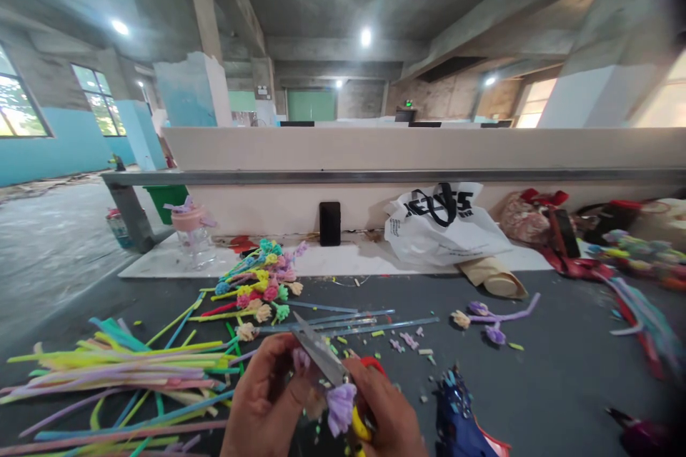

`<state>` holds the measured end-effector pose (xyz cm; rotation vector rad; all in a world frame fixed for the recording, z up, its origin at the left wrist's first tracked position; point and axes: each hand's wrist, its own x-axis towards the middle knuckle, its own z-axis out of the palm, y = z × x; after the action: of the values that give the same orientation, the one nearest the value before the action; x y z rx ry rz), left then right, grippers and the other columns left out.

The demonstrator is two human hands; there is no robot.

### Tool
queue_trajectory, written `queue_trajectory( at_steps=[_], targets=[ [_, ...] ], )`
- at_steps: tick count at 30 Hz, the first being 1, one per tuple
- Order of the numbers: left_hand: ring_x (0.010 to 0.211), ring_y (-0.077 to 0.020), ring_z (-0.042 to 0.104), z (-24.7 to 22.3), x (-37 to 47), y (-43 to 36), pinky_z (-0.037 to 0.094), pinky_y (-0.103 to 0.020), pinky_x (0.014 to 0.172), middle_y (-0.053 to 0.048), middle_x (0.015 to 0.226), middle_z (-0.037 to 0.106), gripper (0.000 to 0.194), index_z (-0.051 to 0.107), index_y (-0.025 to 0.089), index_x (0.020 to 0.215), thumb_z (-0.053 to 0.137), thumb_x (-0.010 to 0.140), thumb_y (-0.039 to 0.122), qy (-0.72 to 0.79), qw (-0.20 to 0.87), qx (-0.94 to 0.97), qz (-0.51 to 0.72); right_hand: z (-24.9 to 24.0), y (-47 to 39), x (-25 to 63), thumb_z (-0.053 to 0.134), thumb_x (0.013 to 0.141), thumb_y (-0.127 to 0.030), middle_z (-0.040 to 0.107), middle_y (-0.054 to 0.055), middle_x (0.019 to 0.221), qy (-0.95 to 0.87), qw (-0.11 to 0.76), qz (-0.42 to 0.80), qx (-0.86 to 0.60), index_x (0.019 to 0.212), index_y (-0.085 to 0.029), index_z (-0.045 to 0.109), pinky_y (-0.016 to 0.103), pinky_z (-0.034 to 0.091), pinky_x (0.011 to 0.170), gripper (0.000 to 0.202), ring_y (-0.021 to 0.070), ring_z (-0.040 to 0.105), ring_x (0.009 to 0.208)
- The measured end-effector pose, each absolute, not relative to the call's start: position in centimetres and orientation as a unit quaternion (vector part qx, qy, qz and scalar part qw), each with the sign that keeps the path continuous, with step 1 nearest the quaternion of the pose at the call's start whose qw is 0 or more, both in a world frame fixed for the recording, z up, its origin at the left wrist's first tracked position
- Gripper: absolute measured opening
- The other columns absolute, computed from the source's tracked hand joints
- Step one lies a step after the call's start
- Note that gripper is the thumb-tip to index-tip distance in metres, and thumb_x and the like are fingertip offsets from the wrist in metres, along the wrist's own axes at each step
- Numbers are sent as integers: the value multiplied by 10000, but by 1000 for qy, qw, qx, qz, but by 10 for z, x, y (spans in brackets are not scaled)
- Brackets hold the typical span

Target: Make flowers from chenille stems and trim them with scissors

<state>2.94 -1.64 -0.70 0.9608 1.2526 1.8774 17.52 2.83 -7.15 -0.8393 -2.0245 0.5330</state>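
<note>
Dark tabletop (pixel 541 385) lies below; I have the right hand (pixel 390 408) clamped on the scissors (pixel 323 352), which slant away and leftward past the left hand (pixel 266 396), its fingers pinching a lilac bit (pixel 301 360); a bloom (pixel 341 410) sits between both hands, nearer the right

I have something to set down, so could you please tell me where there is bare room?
A bare patch of tabletop lies between the dark blue object and the coloured strips at right, below the purple stem. The left is crowded with loose stems; the middle, around the scissors, with flowers, clear sticks and scraps.
</note>
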Motion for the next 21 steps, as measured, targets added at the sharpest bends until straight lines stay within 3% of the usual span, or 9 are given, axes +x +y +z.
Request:
queue_trajectory(
  at_steps=[5,12,16,21],
  targets=[
    [655,-136,582,-9,27,-14,464,-210,626,-19,715,637,313,597,167,845,695,612,352,498,324,359,720,-67,34,173,450,732,-159,595,46,1019,-764,463,288,-345,1155,-249,447,259,462,777,432,183,580,904],
    [737,-156,612,-10,25,-12,478,-214,696,-58,867,668,396,625,162,952,696,604,335,514,311,363,712,-73,39,185,519,675,-163,583,39,950,-802,449,184,-349,1187,-283,451,262,473,688,529,199,579,837],
    [724,-172,617,-16,19,-9,484,-212,623,-68,880,663,479,604,150,1026,711,574,269,504,317,370,713,-76,35,186,561,632,-229,608,43,984,-836,413,153,-328,1190,-308,473,255,485,605,570,223,615,777],
    [770,-180,625,-17,18,-8,493,-221,659,-64,906,668,456,584,176,1046,677,607,259,523,300,370,707,-77,34,179,539,589,-143,621,55,994,-846,344,114,-392,1196,-313,482,272,509,614,633,232,627,787]
  ],
)
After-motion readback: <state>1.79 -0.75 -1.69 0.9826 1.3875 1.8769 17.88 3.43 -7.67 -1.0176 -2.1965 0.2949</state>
